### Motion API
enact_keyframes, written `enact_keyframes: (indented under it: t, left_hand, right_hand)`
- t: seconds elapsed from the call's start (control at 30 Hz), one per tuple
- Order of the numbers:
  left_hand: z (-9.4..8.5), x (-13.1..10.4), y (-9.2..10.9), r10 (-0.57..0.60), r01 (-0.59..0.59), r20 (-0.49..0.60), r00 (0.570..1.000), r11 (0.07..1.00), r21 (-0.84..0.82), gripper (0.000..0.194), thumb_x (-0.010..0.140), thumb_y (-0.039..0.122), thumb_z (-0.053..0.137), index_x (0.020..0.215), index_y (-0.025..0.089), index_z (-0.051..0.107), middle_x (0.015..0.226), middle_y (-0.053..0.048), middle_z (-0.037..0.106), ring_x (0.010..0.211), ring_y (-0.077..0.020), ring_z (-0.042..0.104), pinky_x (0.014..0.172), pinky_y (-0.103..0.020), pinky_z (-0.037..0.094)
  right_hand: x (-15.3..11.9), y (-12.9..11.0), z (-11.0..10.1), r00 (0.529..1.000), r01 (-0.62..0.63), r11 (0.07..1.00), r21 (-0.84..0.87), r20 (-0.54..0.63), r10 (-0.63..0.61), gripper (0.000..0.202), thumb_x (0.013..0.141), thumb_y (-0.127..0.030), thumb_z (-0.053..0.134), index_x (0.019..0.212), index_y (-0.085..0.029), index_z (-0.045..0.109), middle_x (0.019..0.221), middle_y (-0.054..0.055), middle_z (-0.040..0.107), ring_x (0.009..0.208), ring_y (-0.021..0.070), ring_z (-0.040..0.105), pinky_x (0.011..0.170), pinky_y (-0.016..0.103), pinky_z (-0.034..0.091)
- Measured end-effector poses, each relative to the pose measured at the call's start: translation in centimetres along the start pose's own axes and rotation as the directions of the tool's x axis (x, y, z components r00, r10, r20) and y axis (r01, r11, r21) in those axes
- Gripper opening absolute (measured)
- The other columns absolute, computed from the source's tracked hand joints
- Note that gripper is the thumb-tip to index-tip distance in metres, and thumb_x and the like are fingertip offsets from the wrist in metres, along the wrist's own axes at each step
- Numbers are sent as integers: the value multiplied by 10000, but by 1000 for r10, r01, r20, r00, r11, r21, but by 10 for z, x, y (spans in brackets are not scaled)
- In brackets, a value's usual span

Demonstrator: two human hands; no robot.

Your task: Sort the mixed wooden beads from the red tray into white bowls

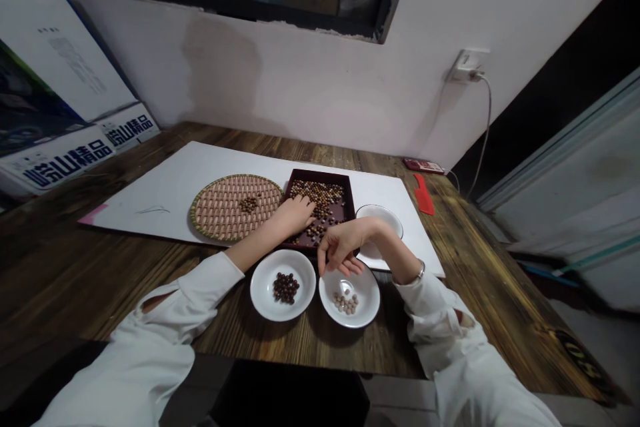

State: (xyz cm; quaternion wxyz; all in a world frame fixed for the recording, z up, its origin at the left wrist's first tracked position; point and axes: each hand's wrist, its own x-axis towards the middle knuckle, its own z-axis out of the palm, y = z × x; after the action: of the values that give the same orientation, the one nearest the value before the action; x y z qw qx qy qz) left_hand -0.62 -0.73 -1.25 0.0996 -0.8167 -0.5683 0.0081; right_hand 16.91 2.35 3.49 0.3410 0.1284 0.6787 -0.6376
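Note:
My left hand (295,215) rests over the left side of a dark red tray (321,175) of mixed brown and tan beads (320,195). Its fingers are spread and bent down at the beads; the tips are partly hidden. Above a white bowl (373,300) of pale beads (345,303) hangs my right hand (343,245), palm down, its fingers apart and pointing downward. I make out nothing held in it. To the left of that bowl stands a second white bowl (260,287) containing dark brown beads (286,287).
A round woven mat (220,207) carries a small heap of beads (249,204). Behind my right wrist is a third white bowl (387,213). A white board (160,180) lies beneath. Farther right are a red comb (424,195) and a phone (423,166) with a cable.

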Motion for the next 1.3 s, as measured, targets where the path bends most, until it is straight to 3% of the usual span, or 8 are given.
enact_keyframes:
  t: [0.43, 0.87, 1.3]
  left_hand:
    - [-1, 0, 0, 5, -5, -1, 1000, 1000, 10, 301, 921, 314, 491, 1103, 94, 586, 1095, -157, 606, 1025, -285, 565, 805, -360, 464]
    - [1, 0, 0, 3, -3, -4, 1000, 1000, 10, 295, 926, 303, 477, 1110, 98, 582, 1100, -150, 599, 1021, -280, 561, 805, -361, 466]
    - [1, 0, -4, 46, -46, -34, 998, 999, 15, 215, 899, 102, 452, 1070, 131, 579, 1086, -120, 597, 982, -222, 570, 834, -342, 476]
  right_hand:
    - [-2, -2, 2, 1000, 23, 1000, 8, -12, -23, 580, 748, -489, 717, 1154, -100, 572, 643, 3, 700, 494, 151, 657, 468, 226, 533]
    - [-3, 1, -2, 999, 46, 998, 38, 17, -47, 547, 798, -485, 682, 1188, -124, 552, 661, 3, 702, 505, 140, 661, 481, 225, 537]
    - [-2, 3, -3, 999, 44, 999, 33, 15, -44, 551, 800, -490, 682, 1209, -146, 550, 673, 1, 708, 502, 133, 660, 472, 210, 524]
